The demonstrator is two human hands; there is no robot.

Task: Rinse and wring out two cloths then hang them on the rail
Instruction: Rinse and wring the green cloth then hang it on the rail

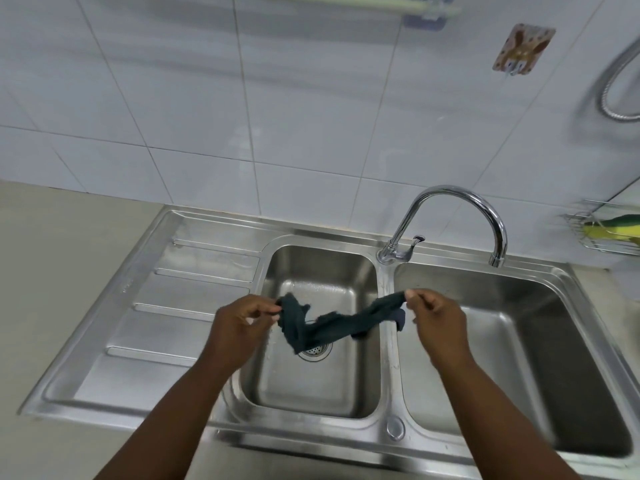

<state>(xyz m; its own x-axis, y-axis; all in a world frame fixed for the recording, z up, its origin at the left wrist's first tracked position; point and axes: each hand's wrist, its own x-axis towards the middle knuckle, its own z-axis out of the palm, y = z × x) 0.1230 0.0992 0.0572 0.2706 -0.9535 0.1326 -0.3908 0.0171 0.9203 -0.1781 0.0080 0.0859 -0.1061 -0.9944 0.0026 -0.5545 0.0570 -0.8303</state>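
Note:
A dark green cloth (332, 323) hangs stretched between both hands above the small left basin (318, 386) of a steel double sink. My left hand (239, 327) pinches its left end and my right hand (436, 320) pinches its right end; the middle sags toward the drain (316, 351). The chrome tap (450, 202) arches over the right basin (519, 358) with no water running. A pale rail (429, 8) is fixed on the tiled wall at the top edge. I see only one cloth.
A ribbed steel drainboard (166, 306) lies left of the basins, with beige counter (52, 271) beyond. A wire basket (606, 233) with a yellow-green sponge hangs at the right wall. A patterned wall hook (523, 50) and a metal hose (620, 77) are at upper right.

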